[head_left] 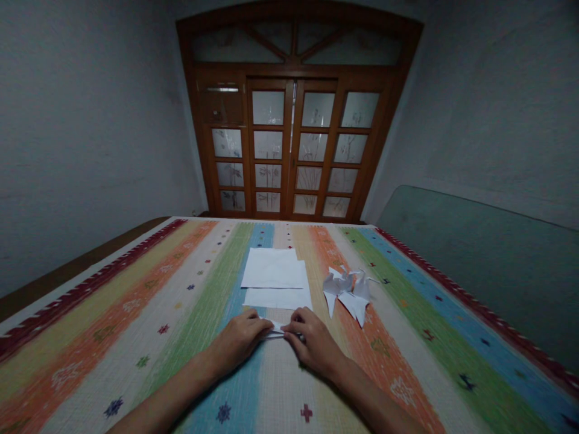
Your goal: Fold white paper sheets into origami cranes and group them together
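Folded paper pinched between touching left hand and right hand at six o'clock; uneven pressure could skew it.

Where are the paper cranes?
In the head view, the paper cranes lie on the striped bedspread, just right of the white paper sheets and beyond the right hand.
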### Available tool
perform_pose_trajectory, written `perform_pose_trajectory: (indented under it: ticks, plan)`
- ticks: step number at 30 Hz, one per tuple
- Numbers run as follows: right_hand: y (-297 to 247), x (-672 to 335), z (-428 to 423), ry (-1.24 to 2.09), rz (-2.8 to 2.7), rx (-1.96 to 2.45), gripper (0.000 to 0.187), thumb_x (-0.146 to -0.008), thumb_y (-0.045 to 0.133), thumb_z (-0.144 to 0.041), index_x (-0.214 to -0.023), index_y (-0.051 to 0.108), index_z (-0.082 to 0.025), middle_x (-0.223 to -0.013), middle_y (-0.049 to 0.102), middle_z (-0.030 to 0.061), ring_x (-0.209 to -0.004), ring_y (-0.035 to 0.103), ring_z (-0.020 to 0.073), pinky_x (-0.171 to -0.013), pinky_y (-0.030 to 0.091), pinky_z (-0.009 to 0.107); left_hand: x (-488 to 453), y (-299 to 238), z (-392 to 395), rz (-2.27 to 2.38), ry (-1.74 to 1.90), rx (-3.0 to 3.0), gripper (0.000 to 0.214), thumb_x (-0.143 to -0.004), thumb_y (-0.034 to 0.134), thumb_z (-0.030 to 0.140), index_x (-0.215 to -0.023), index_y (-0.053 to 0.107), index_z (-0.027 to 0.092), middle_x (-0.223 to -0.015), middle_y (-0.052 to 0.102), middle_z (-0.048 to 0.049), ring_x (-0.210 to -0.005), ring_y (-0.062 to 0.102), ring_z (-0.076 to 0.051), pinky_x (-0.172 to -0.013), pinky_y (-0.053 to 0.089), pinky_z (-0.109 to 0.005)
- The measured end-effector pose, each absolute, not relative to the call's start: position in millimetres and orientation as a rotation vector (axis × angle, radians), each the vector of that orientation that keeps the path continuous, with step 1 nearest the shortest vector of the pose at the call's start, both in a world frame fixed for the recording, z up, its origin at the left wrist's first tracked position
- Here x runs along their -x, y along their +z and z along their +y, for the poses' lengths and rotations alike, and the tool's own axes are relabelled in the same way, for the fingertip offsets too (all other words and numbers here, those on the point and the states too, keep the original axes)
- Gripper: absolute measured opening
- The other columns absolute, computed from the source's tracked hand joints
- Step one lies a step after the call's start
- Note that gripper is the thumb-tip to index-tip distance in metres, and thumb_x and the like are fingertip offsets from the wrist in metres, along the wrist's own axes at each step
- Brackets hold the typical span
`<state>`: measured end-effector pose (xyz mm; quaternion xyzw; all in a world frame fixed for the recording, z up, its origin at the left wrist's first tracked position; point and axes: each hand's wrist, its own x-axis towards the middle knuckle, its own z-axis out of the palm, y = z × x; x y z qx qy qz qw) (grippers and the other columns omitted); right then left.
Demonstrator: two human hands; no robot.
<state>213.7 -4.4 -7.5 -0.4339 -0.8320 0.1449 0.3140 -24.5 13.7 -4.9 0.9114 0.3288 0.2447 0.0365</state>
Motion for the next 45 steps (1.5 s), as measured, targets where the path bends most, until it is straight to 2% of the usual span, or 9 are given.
perform_pose_trajectory:
  ticks: [10,15,19,27,31,34,38,43,45]
  plan:
    - [-11,-213,-1,0.421,-2.133,1.195,0.018,-0.089,0.062,-0.005,-0.088,0.075,-0.017,-0.089,0.068,0.0076,-0.089,0.063,0.0226,-0.080,0.049,0.033,18,-5,13,1.036,0.858,-2.533,0.016,-0.099,0.052,0.013,-0.104,0.066,0.018,-0.093,0.070,-0.0057,-0.089,0.064,-0.021,-0.079,0.049,-0.031]
    - [-15,-213,2,0.419,-2.072,1.206,0.023,-0.085,0.064,0.000,-0.100,0.070,-0.016,-0.092,0.070,0.0071,-0.088,0.064,0.0222,-0.081,0.048,0.032,17,-5,13,1.053,0.847,-2.510,0.018,-0.099,0.052,0.014,-0.105,0.068,0.020,-0.100,0.067,-0.0067,-0.097,0.061,-0.022,-0.086,0.049,-0.034]
    - [-12,-216,3,0.408,-2.079,1.264,0.022,-0.083,0.061,0.004,-0.082,0.069,-0.017,-0.086,0.067,0.0054,-0.084,0.064,0.0207,-0.075,0.046,0.029,16,-2,14,1.130,0.846,-2.570,0.019,-0.096,0.057,0.015,-0.104,0.073,0.022,-0.101,0.064,-0.0079,-0.097,0.058,-0.024,-0.086,0.050,-0.036]
    - [-7,-225,5,0.421,-2.144,1.268,0.014,-0.087,0.064,-0.006,-0.083,0.069,-0.018,-0.091,0.065,0.0057,-0.090,0.063,0.0211,-0.080,0.046,0.031,20,6,8,1.134,0.731,-2.660,0.023,-0.093,0.062,0.020,-0.113,0.073,0.022,-0.108,0.060,-0.0105,-0.102,0.056,-0.027,-0.089,0.049,-0.041]
    - [-5,-227,3,0.408,-2.195,1.244,0.008,-0.083,0.072,-0.011,-0.083,0.066,-0.017,-0.092,0.064,0.0057,-0.089,0.061,0.0217,-0.078,0.046,0.032,23,3,10,1.136,0.712,-2.643,0.028,-0.089,0.070,0.026,-0.117,0.071,0.024,-0.109,0.058,-0.0095,-0.101,0.056,-0.027,-0.089,0.050,-0.042]
    - [-1,-229,2,0.397,-2.257,1.210,0.015,-0.078,0.078,-0.015,-0.086,0.065,-0.018,-0.094,0.063,0.0052,-0.087,0.061,0.0212,-0.077,0.045,0.031,26,2,13,1.129,0.699,-2.664,0.035,-0.085,0.076,0.029,-0.120,0.070,0.027,-0.113,0.056,-0.0095,-0.105,0.053,-0.028,-0.090,0.049,-0.044]
    - [1,-229,0,0.334,-2.346,1.167,0.014,-0.080,0.075,-0.018,-0.089,0.065,-0.018,-0.092,0.064,0.0048,-0.085,0.060,0.0205,-0.075,0.043,0.030,29,5,15,1.144,0.710,-2.738,0.030,-0.089,0.071,0.024,-0.119,0.071,0.029,-0.119,0.054,-0.0105,-0.110,0.049,-0.030,-0.092,0.047,-0.048]
    - [-2,-225,-2,0.181,-2.430,1.084,0.001,-0.086,0.066,-0.018,-0.086,0.065,-0.018,-0.086,0.064,0.0060,-0.081,0.059,0.0204,-0.073,0.042,0.030,26,7,12,1.012,0.721,-2.769,0.026,-0.097,0.055,0.017,-0.117,0.070,0.025,-0.111,0.058,-0.0102,-0.100,0.052,-0.025,-0.085,0.049,-0.039]
    - [-2,-223,-3,0.096,-2.444,1.035,0.007,-0.089,0.061,-0.018,-0.083,0.065,-0.017,-0.084,0.064,0.0070,-0.080,0.058,0.0207,-0.072,0.041,0.031,24,7,10,1.004,0.725,-2.769,0.026,-0.097,0.055,0.016,-0.117,0.069,0.024,-0.109,0.060,-0.0099,-0.100,0.053,-0.025,-0.086,0.050,-0.039]
